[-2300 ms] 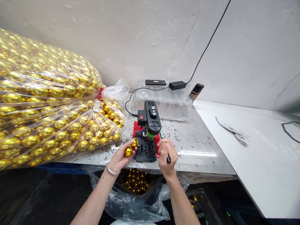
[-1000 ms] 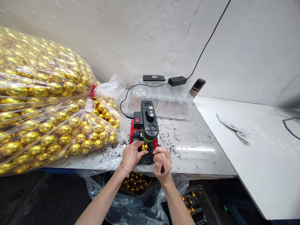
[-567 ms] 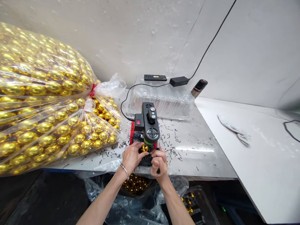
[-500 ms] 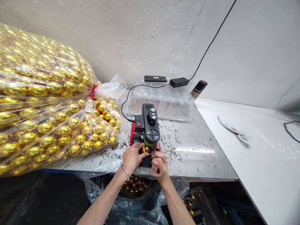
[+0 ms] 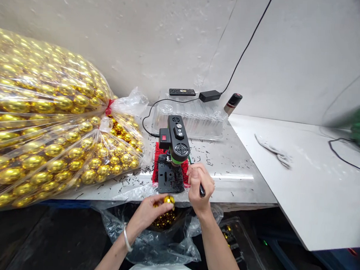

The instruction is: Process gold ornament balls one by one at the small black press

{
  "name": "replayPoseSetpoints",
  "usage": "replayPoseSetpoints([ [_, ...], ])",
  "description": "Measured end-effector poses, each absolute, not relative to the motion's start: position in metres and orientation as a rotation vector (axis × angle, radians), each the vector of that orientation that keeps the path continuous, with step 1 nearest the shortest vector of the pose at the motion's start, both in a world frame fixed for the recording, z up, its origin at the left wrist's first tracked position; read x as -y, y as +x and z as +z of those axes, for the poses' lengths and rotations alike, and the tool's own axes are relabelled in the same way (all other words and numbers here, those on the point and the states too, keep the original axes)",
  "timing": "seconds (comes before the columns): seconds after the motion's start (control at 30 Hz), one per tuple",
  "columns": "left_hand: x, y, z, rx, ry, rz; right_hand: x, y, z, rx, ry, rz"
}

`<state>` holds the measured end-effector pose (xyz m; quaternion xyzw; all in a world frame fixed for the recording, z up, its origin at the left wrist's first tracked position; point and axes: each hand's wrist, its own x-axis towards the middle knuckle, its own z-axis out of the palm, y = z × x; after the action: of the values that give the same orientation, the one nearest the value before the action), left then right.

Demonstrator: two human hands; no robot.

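Note:
A small black machine (image 5: 180, 139) with a green ring under its head stands on a black slotted base plate (image 5: 169, 177) over a red mat. My right hand (image 5: 200, 187) is wrapped round the machine's black-ended lever (image 5: 202, 191), to the right of the plate. Between the fingers and thumb of my left hand (image 5: 150, 208) is a shiny gold ball (image 5: 169, 200), in front of the plate and above an open plastic bag (image 5: 152, 244) with many gold balls in it.
Large clear bags of gold balls (image 5: 44, 122) fill the left side. Behind the machine lie a clear plastic tray (image 5: 195, 123), a power adapter (image 5: 210, 96), a remote (image 5: 182, 92) and a can (image 5: 233, 104). Black scraps litter the table; grey pliers-like tool (image 5: 275, 152) at right.
My left hand has moved the gold ball from under the machine's head toward me, over the bag. The lever and my right hand have shifted, and the machine's head has risen.

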<state>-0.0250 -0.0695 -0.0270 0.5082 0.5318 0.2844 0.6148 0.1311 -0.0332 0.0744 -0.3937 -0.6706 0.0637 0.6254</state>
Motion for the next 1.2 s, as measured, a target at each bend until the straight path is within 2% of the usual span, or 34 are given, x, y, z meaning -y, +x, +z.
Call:
replayPoseSetpoints([
  [0.1,0.107,-0.021,-0.068,-1.115,0.788,0.478,0.035,0.131,0.066,1.541,-0.904,0.143],
  [0.27,0.134,-0.016,-0.112,-1.200,0.093,0.525,0.036,0.133,0.062,1.563,-0.902,0.141],
  [0.37,0.132,-0.022,-0.096,-1.002,-0.032,0.643,0.036,0.133,0.061,1.573,-0.896,0.136],
  [0.5,0.116,-0.030,-0.044,-0.752,0.013,0.758,0.035,0.132,0.059,1.559,-0.873,0.136],
  [0.7,0.079,-0.027,0.006,-0.744,0.128,0.855,0.035,0.133,0.057,1.570,-0.877,0.132],
  [1.0,0.055,-0.022,0.013,-0.847,0.192,1.027,0.036,0.134,0.058,1.594,-0.881,0.132],
  [1.2,0.032,-0.011,-0.013,-1.228,0.767,1.130,0.036,0.134,0.057,1.603,-0.896,0.138],
])
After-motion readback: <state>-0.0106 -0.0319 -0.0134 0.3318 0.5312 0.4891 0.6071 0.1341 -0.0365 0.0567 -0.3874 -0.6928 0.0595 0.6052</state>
